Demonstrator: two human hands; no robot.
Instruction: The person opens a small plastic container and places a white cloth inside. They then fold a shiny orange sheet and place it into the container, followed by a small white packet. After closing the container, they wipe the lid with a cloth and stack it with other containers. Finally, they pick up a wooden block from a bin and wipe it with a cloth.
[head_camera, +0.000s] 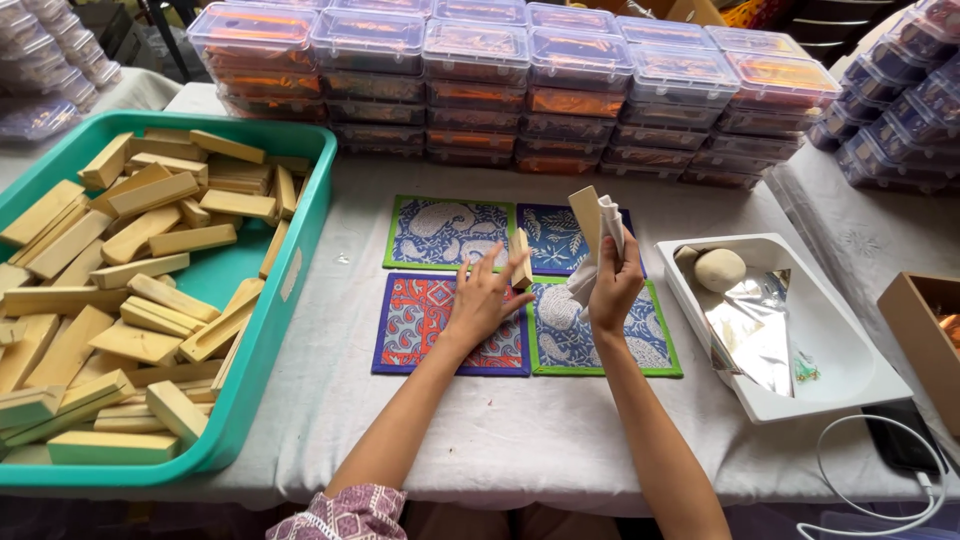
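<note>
My right hand (614, 286) holds up a pale wooden block (585, 213) together with a white cloth (608, 232) wrapped around it. My left hand (485, 297) has its fingers spread and touches a second small wooden block (521, 262) standing on end. Both hands hover over four patterned fabric mats: a blue-and-white one with green border (440, 232), a dark blue one (550, 240), a red-and-blue one (420, 320) and a green-edged one (640, 345).
A teal tray (300, 250) with several wooden blocks fills the left. Stacked clear lidded boxes (520, 80) line the back. A white tray (830, 350) at right holds a round pale ball (720, 269) and foil. A cardboard box (920, 330), phone and white cable (880, 480) sit far right.
</note>
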